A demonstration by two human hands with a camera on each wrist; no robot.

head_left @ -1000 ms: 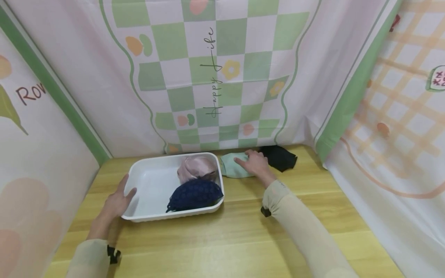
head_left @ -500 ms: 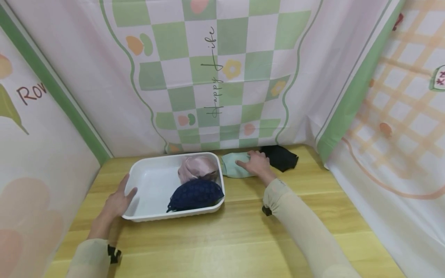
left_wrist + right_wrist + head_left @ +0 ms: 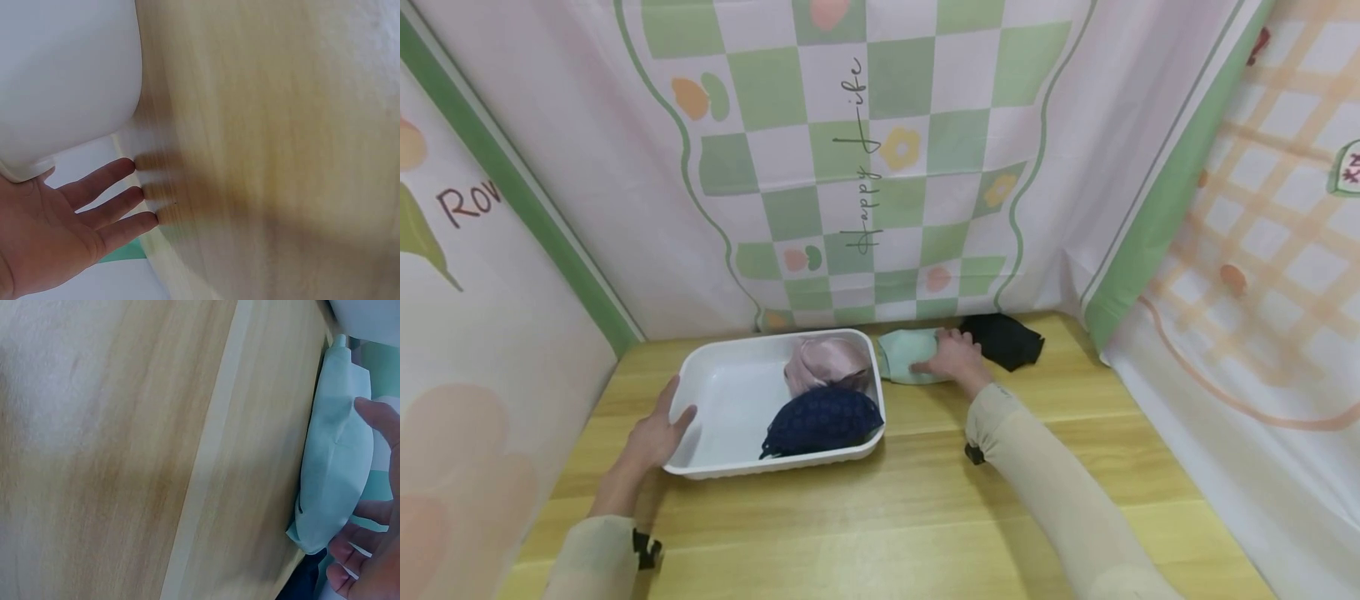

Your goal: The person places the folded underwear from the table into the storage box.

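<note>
In the head view my left hand (image 3: pixel 651 437) holds the left rim of a white plastic tray (image 3: pixel 715 468), its thumb over the inside and its fingers outside. The left wrist view shows those fingers (image 3: pixel 112 203) spread below the rim. Inside the tray's right half lie a pink satiny cloth piece (image 3: pixel 827 365) and a navy patterned one (image 3: pixel 823 421) with thin straps. Right of the tray my right hand (image 3: pixel 958 362) grips a mint-green cloth face mask (image 3: pixel 334 450), thumb at one edge and fingers curled at its end. It still lies on the table.
Just beyond the right hand a black cloth piece (image 3: pixel 1007 342) lies against the back of the wooden table (image 3: pixel 850 533). Printed curtains (image 3: pixel 895 208) hang close behind the table and along both sides.
My right thumb has shifted slightly down toward the near edge of the mint-green face mask. The left hand, tray and cloth pieces hold their places.
</note>
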